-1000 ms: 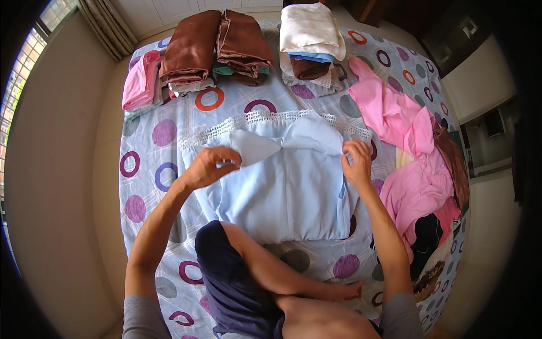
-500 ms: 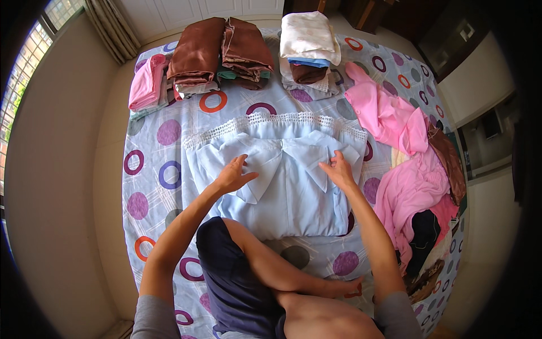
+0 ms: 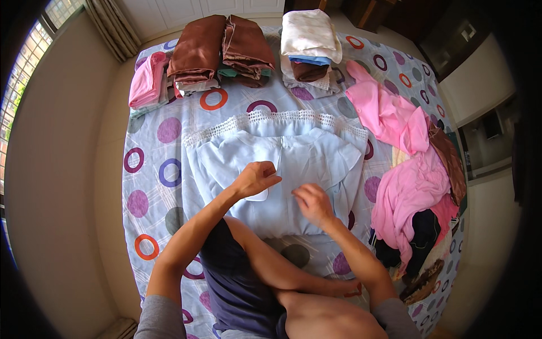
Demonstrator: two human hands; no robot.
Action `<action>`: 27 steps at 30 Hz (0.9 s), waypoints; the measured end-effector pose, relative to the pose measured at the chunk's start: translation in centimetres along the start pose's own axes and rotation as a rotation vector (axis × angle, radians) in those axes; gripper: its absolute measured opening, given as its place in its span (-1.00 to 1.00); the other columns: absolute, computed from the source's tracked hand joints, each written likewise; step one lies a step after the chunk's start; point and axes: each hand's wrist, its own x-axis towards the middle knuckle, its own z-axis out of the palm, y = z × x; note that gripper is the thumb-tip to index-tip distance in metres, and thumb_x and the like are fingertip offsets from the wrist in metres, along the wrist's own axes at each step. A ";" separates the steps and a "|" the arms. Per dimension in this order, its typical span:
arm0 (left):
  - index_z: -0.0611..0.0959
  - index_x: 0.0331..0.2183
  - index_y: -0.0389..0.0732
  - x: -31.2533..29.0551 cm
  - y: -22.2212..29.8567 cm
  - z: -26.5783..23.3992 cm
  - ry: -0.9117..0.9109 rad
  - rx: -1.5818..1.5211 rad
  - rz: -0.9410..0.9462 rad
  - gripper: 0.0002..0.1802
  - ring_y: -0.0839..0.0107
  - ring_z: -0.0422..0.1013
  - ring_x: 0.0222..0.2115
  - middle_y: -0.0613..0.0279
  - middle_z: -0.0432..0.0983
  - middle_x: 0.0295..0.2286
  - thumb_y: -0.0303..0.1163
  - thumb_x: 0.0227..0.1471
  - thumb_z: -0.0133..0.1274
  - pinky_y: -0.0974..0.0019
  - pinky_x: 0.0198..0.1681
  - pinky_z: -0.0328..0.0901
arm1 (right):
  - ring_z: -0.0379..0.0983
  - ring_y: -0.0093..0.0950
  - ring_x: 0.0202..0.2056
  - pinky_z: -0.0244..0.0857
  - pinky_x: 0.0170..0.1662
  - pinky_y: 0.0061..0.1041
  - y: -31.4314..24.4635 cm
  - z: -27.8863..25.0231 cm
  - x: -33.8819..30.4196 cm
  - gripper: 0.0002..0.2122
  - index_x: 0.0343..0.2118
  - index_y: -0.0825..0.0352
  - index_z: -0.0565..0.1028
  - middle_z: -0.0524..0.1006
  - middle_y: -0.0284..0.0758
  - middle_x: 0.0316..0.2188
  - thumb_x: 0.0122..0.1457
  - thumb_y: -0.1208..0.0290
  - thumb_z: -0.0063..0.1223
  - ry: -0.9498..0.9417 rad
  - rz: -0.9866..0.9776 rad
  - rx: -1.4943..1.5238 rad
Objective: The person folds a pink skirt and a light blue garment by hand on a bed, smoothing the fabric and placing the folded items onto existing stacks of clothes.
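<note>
Spread in front of me on the bed is a light blue garment (image 3: 310, 150) with a white lace edge (image 3: 282, 116) along its far side. My left hand (image 3: 257, 179) is over its middle with the fingers curled in. A small pale flap of cloth (image 3: 259, 195) shows just below that hand. Slightly nearer and to the right, my right hand (image 3: 314, 204) is also curled above the blue cloth, its fingertips turned toward the left hand. Whatever either hand pinches, if anything, is hidden by the fingers.
Folded brown cloth stacks (image 3: 197, 48) and a pink folded pile (image 3: 148, 82) line the far left of the patterned bed (image 3: 152, 209). A white-topped stack (image 3: 309, 37) stands far right of centre. Loose pink clothes (image 3: 409, 192) heap along the right, with dark pieces (image 3: 424, 234) among them.
Both hands have moved inward and nearer to me, and their fingers have curled. The garment's two upper flaps, pointed and spread inward before, now lie differently, the right one outward.
</note>
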 end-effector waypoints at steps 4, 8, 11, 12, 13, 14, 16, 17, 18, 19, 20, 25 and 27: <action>0.49 -0.51 -0.25 0.1 0.5 0.4 0.022 -0.032 -0.013 -0.69 0.44 0.22 -0.70 0.18 0.34 -0.71 -0.17 -0.10 -0.01 0.33 -0.59 0.17 | 0.34 -0.26 -0.36 0.24 -0.30 -0.40 -0.8 0.9 -2.2 -0.88 -0.44 0.35 0.44 0.43 -0.24 -0.46 -0.12 0.56 -0.05 -0.182 -0.107 0.030; 0.51 -0.44 -0.26 0.4 1.0 1.6 0.005 -0.043 -0.062 -0.70 0.41 0.31 -0.64 0.16 0.40 -0.65 -0.19 -0.10 -0.02 0.35 -0.55 0.21 | 0.35 -0.25 -0.35 0.23 -0.29 -0.39 -0.5 -0.1 0.4 -0.87 -0.44 0.38 0.44 0.43 -0.22 -0.44 -0.11 0.58 -0.08 -0.053 0.114 0.092; 0.51 -0.31 -0.23 0.5 -0.4 3.6 -0.395 0.174 0.026 -0.61 0.22 0.36 -0.39 0.03 0.43 -0.41 -0.11 -0.09 -0.04 0.26 -0.32 0.24 | 0.36 -0.26 -0.37 0.24 -0.32 -0.42 -0.2 -0.4 2.3 -0.87 -0.43 0.40 0.43 0.43 -0.21 -0.44 -0.09 0.60 -0.11 0.039 0.217 0.176; 0.50 -0.28 -0.22 0.5 -0.4 4.0 -0.595 0.300 0.064 -0.57 0.18 0.34 -0.30 0.00 0.41 -0.33 -0.08 -0.09 -0.05 0.23 -0.23 0.22 | 0.37 -0.26 -0.40 0.25 -0.33 -0.43 0.0 -0.4 2.9 -0.87 -0.43 0.40 0.43 0.43 -0.20 -0.44 -0.08 0.61 -0.13 0.072 0.285 0.234; 0.49 -0.25 -0.22 0.1 -0.5 4.1 -0.759 0.401 -0.062 -0.52 0.15 0.26 -0.19 0.00 0.36 -0.23 -0.03 -0.09 -0.06 0.21 -0.13 0.16 | 0.38 -0.27 -0.43 0.26 -0.37 -0.46 -0.2 -0.6 3.4 -0.87 -0.43 0.41 0.42 0.44 -0.20 -0.44 -0.07 0.61 -0.14 0.086 0.293 0.222; 0.51 -0.27 -0.22 0.1 -0.8 3.7 -0.771 0.441 0.031 -0.56 0.16 0.32 -0.25 0.02 0.40 -0.28 -0.06 -0.07 -0.07 0.23 -0.19 0.20 | 0.38 -0.27 -0.43 0.26 -0.37 -0.46 0.0 -0.5 4.0 -0.87 -0.43 0.41 0.42 0.44 -0.20 -0.44 -0.07 0.61 -0.14 0.085 0.292 0.222; 0.53 -0.31 -0.22 0.0 -1.3 1.8 -0.452 0.149 -0.039 -0.62 0.19 0.36 -0.32 0.03 0.44 -0.35 -0.11 -0.08 -0.04 0.24 -0.25 0.24 | 0.38 -0.28 -0.43 0.26 -0.37 -0.47 0.8 -0.1 4.8 -0.88 -0.43 0.41 0.42 0.44 -0.21 -0.44 -0.07 0.60 -0.13 0.090 0.347 0.246; 0.55 -0.36 -0.22 -0.1 -1.2 1.0 -0.259 0.121 -0.146 -0.69 0.21 0.39 -0.40 0.04 0.46 -0.42 -0.19 -0.09 -0.02 0.24 -0.30 0.26 | 0.37 -0.27 -0.40 0.25 -0.33 -0.46 1.3 -0.2 5.1 -0.86 -0.41 0.41 0.42 0.43 -0.21 -0.42 -0.09 0.61 -0.13 0.057 0.378 0.224; 0.54 -0.36 -0.21 -0.6 -3.3 0.1 -0.086 0.248 -0.141 -0.72 0.18 0.38 -0.40 0.04 0.45 -0.40 -0.24 -0.11 0.00 0.21 -0.30 0.26 | 0.37 -0.27 -0.40 0.25 -0.33 -0.46 1.4 0.5 5.7 -0.86 -0.41 0.41 0.42 0.43 -0.21 -0.42 -0.09 0.61 -0.13 0.054 0.368 0.237; 0.52 -0.32 -0.19 -1.0 -3.6 -0.4 0.141 0.400 -0.080 -0.71 0.11 0.34 -0.34 0.03 0.40 -0.32 -0.25 -0.14 0.02 0.17 -0.27 0.25 | 0.36 -0.26 -0.36 0.24 -0.29 -0.44 2.3 0.9 5.9 -0.84 -0.39 0.41 0.41 0.43 -0.21 -0.39 -0.10 0.62 -0.13 0.075 0.307 0.170; 0.46 -0.24 -0.16 -1.1 -5.1 -0.9 0.266 0.517 -0.024 -0.61 0.06 0.28 -0.25 0.03 0.33 -0.22 -0.23 -0.17 0.05 0.14 -0.23 0.23 | 0.35 -0.26 -0.33 0.23 -0.26 -0.43 3.2 1.3 6.1 -0.81 -0.36 0.41 0.40 0.42 -0.21 -0.36 -0.11 0.63 -0.14 0.096 0.246 0.102; 0.23 -0.02 -0.16 -3.5 -9.5 -2.1 0.189 0.764 -0.340 -0.30 -0.02 -0.06 0.03 0.09 0.02 0.02 -0.02 -0.17 -0.01 -0.03 0.01 -0.04 | 0.26 -0.27 -0.18 0.16 -0.13 -0.39 4.2 2.8 6.2 -0.76 -0.32 0.38 0.39 0.35 -0.22 -0.22 -0.14 0.61 -0.11 -0.013 0.120 -0.062; 0.13 0.04 -0.14 -3.6 -9.8 -1.8 0.081 0.672 -0.390 -0.22 -0.05 -0.23 0.08 0.12 -0.10 0.07 0.04 -0.17 -0.05 -0.11 0.05 -0.19 | 0.20 -0.27 -0.10 0.09 -0.04 -0.39 5.4 3.5 4.4 -0.73 -0.29 0.35 0.39 0.30 -0.22 -0.14 -0.15 0.54 -0.06 -0.256 0.092 -0.191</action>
